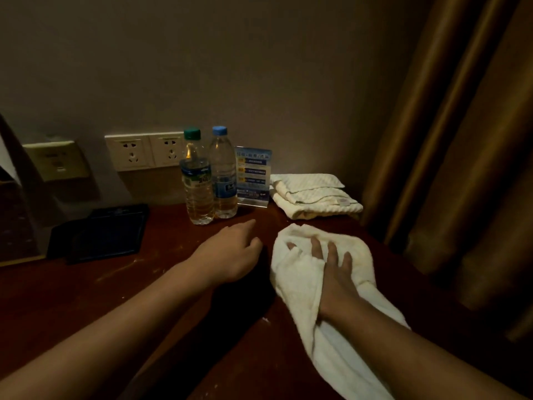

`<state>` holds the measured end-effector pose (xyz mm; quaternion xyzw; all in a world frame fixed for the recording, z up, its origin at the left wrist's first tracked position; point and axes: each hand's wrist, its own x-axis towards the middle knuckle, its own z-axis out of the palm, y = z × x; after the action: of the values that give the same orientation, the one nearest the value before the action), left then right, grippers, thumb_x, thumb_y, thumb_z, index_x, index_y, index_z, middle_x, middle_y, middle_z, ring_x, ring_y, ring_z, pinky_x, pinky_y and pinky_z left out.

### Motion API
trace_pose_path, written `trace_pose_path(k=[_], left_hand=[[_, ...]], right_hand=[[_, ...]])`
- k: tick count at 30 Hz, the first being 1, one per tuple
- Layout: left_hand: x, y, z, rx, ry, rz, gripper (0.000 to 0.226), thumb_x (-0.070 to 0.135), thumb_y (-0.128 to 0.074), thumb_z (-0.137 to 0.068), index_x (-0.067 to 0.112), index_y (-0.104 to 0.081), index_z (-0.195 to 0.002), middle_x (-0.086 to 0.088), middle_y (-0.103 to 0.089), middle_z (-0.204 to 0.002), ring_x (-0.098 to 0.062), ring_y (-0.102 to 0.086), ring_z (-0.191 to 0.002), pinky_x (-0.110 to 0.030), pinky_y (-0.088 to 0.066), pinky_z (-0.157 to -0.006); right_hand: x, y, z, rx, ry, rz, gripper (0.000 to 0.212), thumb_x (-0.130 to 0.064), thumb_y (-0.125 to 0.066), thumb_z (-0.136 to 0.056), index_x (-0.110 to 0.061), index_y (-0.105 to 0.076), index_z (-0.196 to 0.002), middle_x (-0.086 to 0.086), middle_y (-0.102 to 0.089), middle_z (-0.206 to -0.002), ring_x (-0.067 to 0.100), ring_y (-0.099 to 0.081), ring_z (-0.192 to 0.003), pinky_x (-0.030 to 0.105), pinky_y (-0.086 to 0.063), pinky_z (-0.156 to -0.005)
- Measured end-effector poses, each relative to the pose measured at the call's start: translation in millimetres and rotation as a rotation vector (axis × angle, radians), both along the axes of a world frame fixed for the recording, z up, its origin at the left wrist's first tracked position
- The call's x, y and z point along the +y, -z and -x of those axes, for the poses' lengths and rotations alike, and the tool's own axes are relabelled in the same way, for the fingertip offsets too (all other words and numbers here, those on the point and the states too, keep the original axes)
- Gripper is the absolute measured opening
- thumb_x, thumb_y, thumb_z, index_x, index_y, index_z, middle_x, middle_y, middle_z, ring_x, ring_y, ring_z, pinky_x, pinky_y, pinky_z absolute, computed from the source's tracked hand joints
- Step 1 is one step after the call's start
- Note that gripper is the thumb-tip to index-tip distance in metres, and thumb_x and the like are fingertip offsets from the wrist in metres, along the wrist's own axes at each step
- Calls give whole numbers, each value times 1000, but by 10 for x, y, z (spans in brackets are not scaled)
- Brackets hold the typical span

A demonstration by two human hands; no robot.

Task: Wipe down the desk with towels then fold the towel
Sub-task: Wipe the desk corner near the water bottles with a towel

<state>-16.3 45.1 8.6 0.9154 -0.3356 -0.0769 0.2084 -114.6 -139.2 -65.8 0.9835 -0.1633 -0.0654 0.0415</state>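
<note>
A crumpled white towel lies on the dark red-brown desk, trailing toward the near right edge. My right hand presses flat on it, and a fold of cloth covers part of its fingers. My left hand hovers low over the bare desk just left of the towel, fingers loosely curled and holding nothing. A second white towel, folded, rests at the back right corner against the wall.
Two water bottles and a small acrylic sign stand at the back by the wall sockets. A dark tray lies at the left. Brown curtains hang beside the desk's right edge.
</note>
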Motion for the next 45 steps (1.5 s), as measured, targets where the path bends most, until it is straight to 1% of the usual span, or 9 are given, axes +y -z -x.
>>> trace_pose_path(k=[6,11,14,17,23,32,39,43,45], left_hand=[[-54,126,-292,-43,16,57,57,36,-49,-101,25,-36,-156,3,-43,-158,-16,-43,-142,-38,-40,-115],[117,148,-469,-384,-142,633,29,21,-68,-87,30,-55,-111,15,-56,-111,-6,-56,-104,-28,-53,-87],[233,128,-791,-470,-557,841,74,34,-84,-74,23,-41,-133,3,-40,-132,-17,-42,-125,-35,-39,-104],[260,144,-1108,-132,-730,862,117,42,-93,-63,21,-22,-153,-5,-28,-156,-24,-31,-145,-46,-31,-118],[343,324,-1392,-58,-477,833,69,16,-83,-79,24,-49,-139,4,-56,-135,-12,-56,-120,-40,-53,-101],[781,403,-1566,-238,-519,753,65,23,-80,-85,25,-49,-142,2,-53,-130,-9,-51,-117,-32,-47,-100],[624,265,-1152,-667,-361,703,80,22,-81,-78,14,-38,-145,-7,-33,-144,-17,-35,-132,-40,-39,-112],[152,263,-1105,-252,-192,676,97,27,-84,-79,23,-24,-155,3,-27,-156,-9,-32,-143,-34,-36,-119],[-80,330,-1255,-15,-391,675,122,32,-90,-73,20,-6,-162,-4,-18,-165,-20,-22,-152,-39,-27,-123]], right_hand=[[-110,-63,-699,58,-51,-2,107,-66,-51,-95,-32,29,-157,6,27,-168,41,17,-155,67,-1,-122],[-74,-90,-862,31,-64,-18,104,-68,-47,-96,-34,33,-153,3,27,-168,36,15,-156,65,-1,-123],[-42,-55,-790,46,-91,-2,111,-86,-31,-78,-33,40,-146,2,29,-168,35,16,-156,64,1,-123],[3,12,-740,53,-158,-12,112,-90,-16,-62,-39,44,-142,1,34,-165,35,21,-155,63,3,-123],[-9,74,-803,-1,-218,-52,98,-82,7,-56,-49,45,-140,-3,32,-167,31,20,-156,61,5,-124],[108,55,-757,-19,-231,-58,111,-91,44,-28,-47,52,-130,-4,35,-166,28,20,-157,58,4,-124],[221,0,-778,1,-207,-97,115,-90,45,-27,-47,49,-133,-2,31,-167,31,17,-157,59,5,-123],[260,78,-836,-80,-176,-56,93,-80,-22,-84,-28,-23,-161,13,-35,-164,44,-49,-139,70,-43,-100],[182,204,-888,-86,-161,-24,89,-71,-36,-87,-28,-18,-163,10,-31,-166,42,-46,-142,68,-42,-103]])
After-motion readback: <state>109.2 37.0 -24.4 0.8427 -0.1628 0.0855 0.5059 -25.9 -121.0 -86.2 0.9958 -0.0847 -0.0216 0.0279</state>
